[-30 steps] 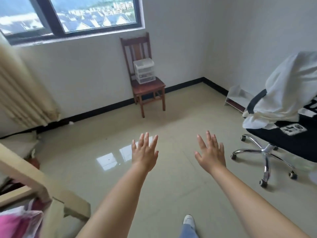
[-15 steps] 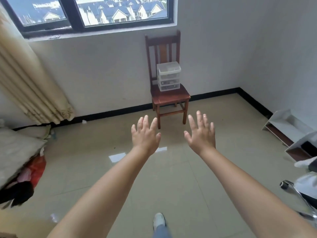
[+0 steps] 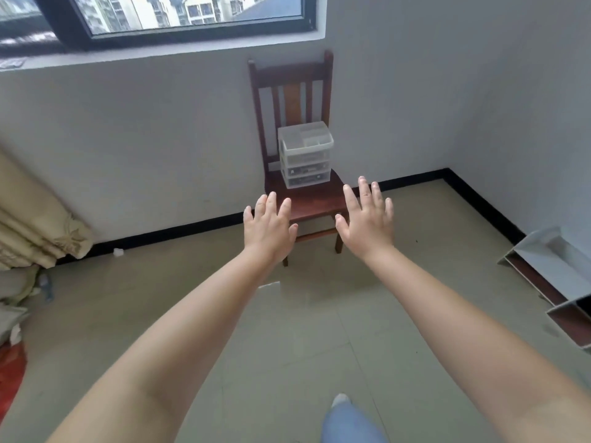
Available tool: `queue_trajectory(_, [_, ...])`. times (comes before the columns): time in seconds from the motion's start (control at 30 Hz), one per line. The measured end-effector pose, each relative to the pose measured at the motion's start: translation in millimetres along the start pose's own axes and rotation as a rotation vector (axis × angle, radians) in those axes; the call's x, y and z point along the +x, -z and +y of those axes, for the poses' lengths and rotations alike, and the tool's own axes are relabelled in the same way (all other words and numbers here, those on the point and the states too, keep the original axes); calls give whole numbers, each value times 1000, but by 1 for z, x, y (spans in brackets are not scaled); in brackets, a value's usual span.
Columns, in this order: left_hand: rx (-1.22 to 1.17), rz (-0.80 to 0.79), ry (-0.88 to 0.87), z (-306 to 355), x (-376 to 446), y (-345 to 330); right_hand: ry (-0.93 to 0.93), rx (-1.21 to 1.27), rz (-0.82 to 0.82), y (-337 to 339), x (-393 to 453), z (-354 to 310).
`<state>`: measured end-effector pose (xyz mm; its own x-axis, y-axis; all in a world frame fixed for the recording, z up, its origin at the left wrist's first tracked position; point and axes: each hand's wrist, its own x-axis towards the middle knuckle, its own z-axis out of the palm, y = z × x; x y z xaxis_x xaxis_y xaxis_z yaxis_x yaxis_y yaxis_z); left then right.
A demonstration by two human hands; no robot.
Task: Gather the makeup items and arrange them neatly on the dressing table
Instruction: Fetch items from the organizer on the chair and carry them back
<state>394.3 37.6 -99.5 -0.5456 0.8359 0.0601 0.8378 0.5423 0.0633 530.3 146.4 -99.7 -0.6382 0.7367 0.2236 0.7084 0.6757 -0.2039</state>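
left hand (image 3: 268,230) and right hand (image 3: 365,220): both raised palm-down, fingers (image 3: 271,203) spread, holding nothing. clear drawer organiser (image 3: 304,154): on the seat of the wooden chair (image 3: 294,91), 12 o'clock from the hands, against the wall, beyond reach. contents unclear.
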Motion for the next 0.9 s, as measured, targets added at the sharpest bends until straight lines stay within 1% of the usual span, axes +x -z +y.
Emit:
queue_trajectory(0.23, [18,-44,58,-9,166,-40,17,-11,-62,-63,162,45])
queue_trajectory(0.33, [25,-100,102,-8,232,-51,20,-40,-140,-88,229,67])
queue_trajectory(0.43, [36,-122,133,-8,292,-62,20,-69,-205,-111,290,88])
queue_trajectory(0.57, [37,-171,191,-16,351,-83,6,-72,-323,-145,348,97])
queue_trajectory(0.73, [45,-236,214,-40,430,-124,24,-93,-401,-193,415,106])
queue_trajectory(0.9, [6,-288,217,-55,509,-176,-73,-154,-522,-243,475,125])
